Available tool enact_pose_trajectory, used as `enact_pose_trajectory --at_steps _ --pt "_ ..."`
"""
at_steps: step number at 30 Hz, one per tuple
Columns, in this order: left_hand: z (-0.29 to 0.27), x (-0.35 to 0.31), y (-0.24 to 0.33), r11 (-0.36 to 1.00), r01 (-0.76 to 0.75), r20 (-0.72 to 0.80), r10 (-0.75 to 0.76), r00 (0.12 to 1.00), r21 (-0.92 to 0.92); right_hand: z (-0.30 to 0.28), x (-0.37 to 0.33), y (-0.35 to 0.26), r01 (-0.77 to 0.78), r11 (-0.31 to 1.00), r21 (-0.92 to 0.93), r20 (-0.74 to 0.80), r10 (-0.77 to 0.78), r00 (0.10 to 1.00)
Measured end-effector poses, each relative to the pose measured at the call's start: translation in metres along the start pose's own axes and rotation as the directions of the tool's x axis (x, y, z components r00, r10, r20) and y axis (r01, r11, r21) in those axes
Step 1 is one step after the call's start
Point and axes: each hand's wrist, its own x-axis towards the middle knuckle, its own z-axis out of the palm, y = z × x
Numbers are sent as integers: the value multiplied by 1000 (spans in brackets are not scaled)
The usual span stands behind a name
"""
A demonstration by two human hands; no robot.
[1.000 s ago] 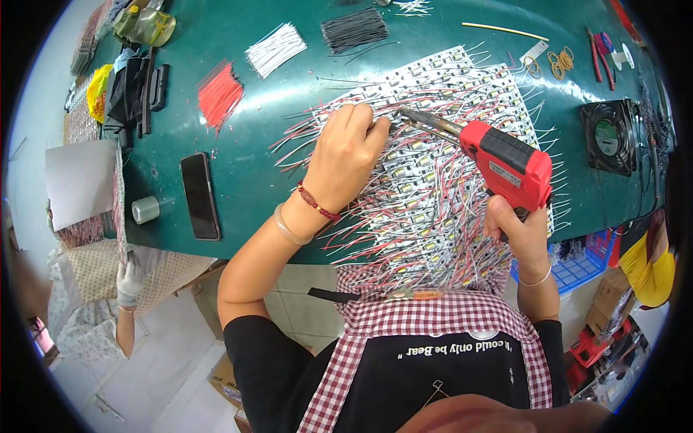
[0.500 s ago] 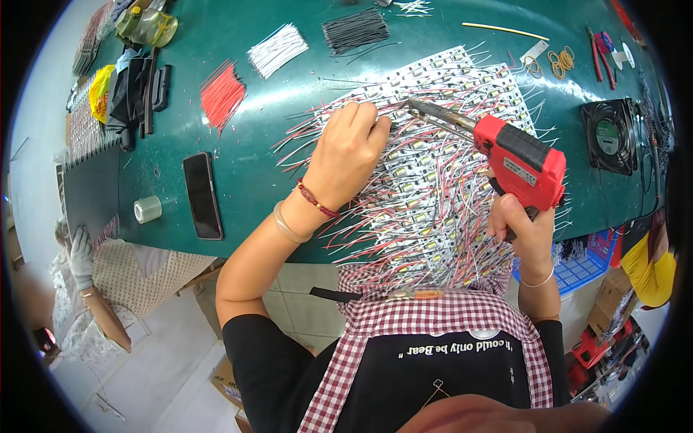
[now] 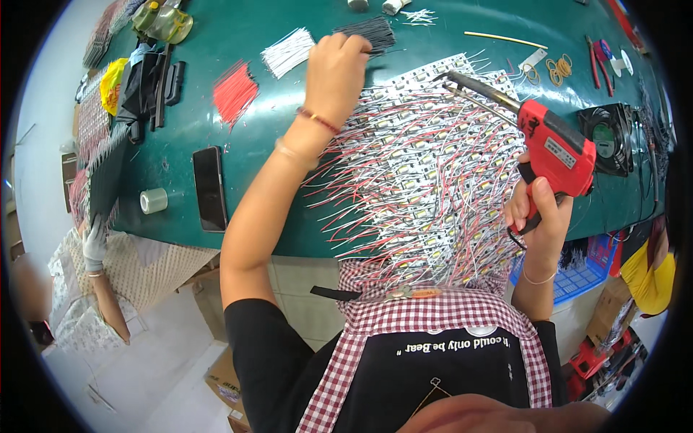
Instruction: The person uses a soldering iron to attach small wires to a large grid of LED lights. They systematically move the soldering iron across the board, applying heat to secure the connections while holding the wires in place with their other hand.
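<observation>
At the far left we note a co-worker's gloved hand point(image 3: 94, 245) beside a patterned cloth, apart from our bench. On the dark green bench top point(image 3: 238, 86) we list, in order: a yellow cloth bundle point(image 3: 110, 85); a small roll of clear tape point(image 3: 153, 200); a black flat phone point(image 3: 210, 188), lying face up near the front edge; a bundle of short red wires point(image 3: 234, 94); a bundle of short white wires point(image 3: 288, 51).

Next, our left hand point(image 3: 336, 68), reached out across the bench, fingers curled close together, their tips at a bundle of short black wires point(image 3: 375, 32). We cannot tell whether they have a wire pinched.

Centre: a wide sheet of white LED strip boards with red and white wire tails point(image 3: 426, 173), running from mid-bench down to our checked apron.

Right of it, our right hand point(image 3: 538, 216), fingers wrapped tight round the grip of a red pistol-shaped soldering gun point(image 3: 552, 148). The gun is held above the sheet's right side, its metal tip pointing left over the top rows.

Far right: a black square cooling fan point(image 3: 610, 130); a ring of yellow rubber bands point(image 3: 557, 69); red-handled pliers point(image 3: 599, 61).
</observation>
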Motion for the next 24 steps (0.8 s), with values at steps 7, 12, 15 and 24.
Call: enact_pose_trajectory --at_steps 7,12,15,24 --pt "36 9 -2 983 91 111 -110 988 162 -8 -5 -9 54 998 17 -17 -54 998" --pt "20 7 8 962 82 81 -107 991 260 -20 -7 -5 65 988 142 -41 -60 997" --pt "-17 0 -2 935 164 62 -193 979 315 -23 -9 -7 95 985 145 -7 -95 995" --pt "-105 -80 -91 752 410 160 -554 817 516 -30 -8 -1 88 986 141 29 -93 995"
